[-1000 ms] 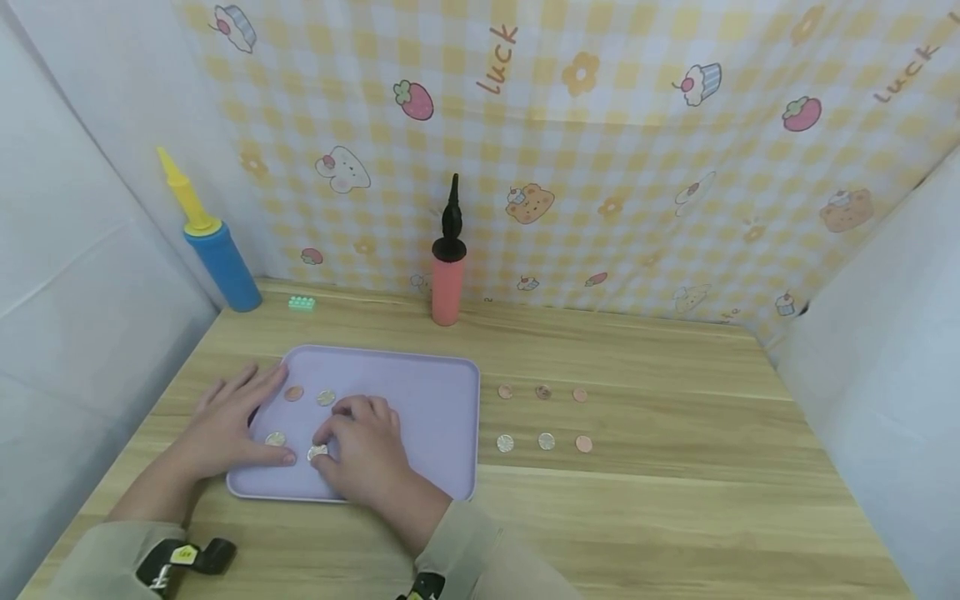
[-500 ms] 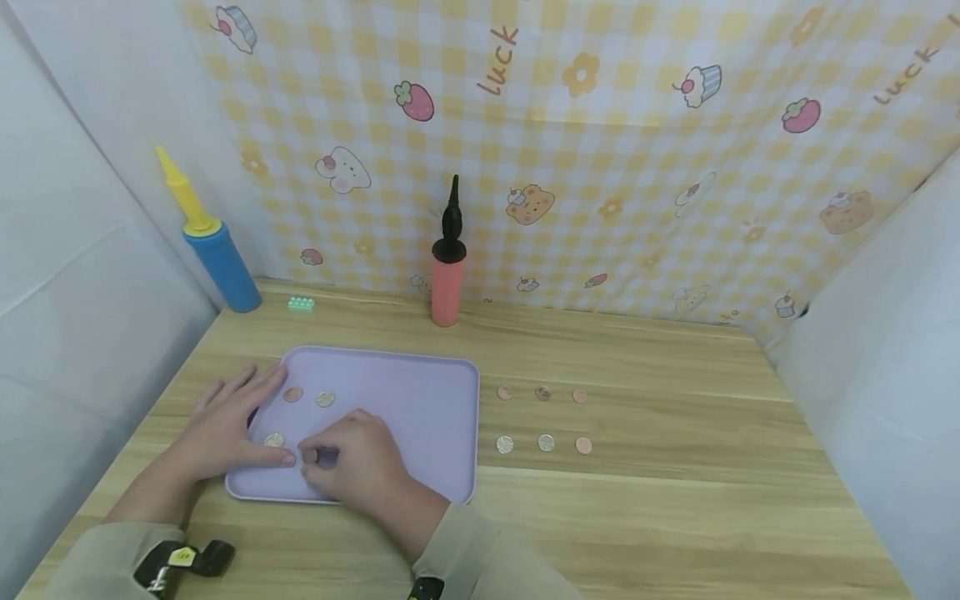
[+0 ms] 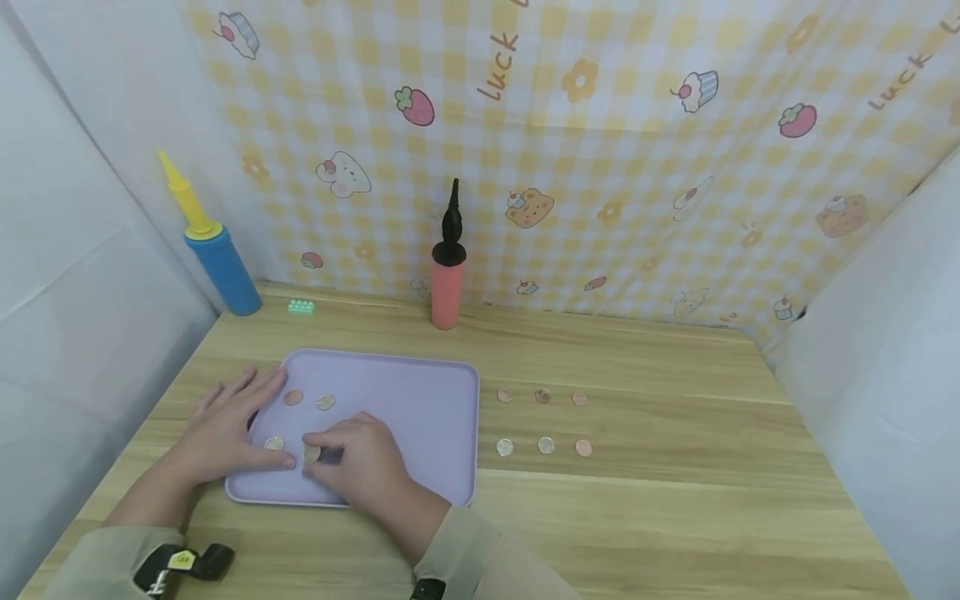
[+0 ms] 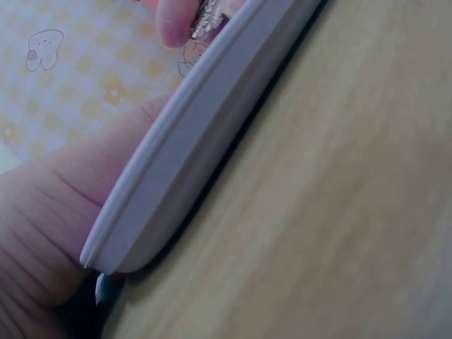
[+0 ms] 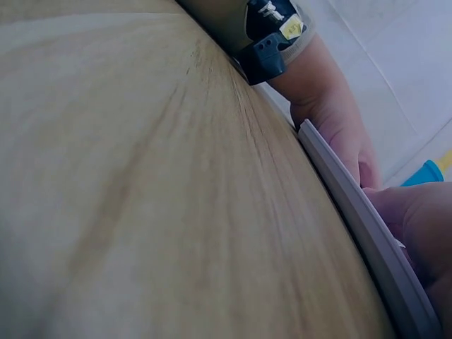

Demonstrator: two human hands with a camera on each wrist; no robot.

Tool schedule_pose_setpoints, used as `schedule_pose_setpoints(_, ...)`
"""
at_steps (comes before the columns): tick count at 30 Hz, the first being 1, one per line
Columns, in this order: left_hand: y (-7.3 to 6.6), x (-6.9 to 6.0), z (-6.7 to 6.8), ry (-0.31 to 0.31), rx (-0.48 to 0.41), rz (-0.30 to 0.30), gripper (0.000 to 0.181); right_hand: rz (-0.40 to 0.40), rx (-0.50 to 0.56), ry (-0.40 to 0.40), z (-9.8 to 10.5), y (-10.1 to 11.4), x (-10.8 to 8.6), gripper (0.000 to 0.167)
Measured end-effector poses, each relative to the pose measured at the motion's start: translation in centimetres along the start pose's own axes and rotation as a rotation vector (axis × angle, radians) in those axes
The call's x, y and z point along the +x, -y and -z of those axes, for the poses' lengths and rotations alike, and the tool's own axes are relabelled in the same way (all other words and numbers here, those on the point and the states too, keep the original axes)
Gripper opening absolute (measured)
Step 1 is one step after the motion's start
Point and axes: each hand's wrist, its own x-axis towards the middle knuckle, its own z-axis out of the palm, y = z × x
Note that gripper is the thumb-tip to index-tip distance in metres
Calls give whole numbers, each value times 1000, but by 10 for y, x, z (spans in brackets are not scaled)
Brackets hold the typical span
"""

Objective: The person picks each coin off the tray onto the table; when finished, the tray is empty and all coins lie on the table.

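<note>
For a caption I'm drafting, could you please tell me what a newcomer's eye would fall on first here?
Probably the lilac tray, left of centre on the wooden table, where the right hand pinches a coin while the left hand rests at the tray's left edge. Next, perhaps, the bright blue-and-yellow pump at the table's back left corner and the pink-and-black pump standing before the yellow checked cloth.
</note>
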Motion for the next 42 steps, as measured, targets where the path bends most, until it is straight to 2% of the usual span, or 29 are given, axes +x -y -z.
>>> schedule_pose_setpoints(8,1,-1,-1,-15,-2,-14,128,-25,27,-26,3,2,-1,36)
schedule_pose_setpoints(16,1,-1,-1,-7,-22,-17,130,31,-14,35,6,0,-3,31)
schedule_pose_setpoints(22,2,-1,0,6,-22,-1,130,-9,-18,82,10,-6,-10,32)
schedule_pose_setpoints(27,4,1,0,32,-16,17,132,23,-57,114,20,-15,-20,31)
schedule_pose_setpoints(32,3,3,0,38,-35,20,132,45,-53,87,38,-24,-32,29)
schedule_pose_setpoints(38,4,3,1,23,-30,8,131,16,-40,54,56,-32,-43,29)
schedule_pose_setpoints(42,4,1,0,27,-32,9,131,69,-45,-1,60,-35,-49,30)
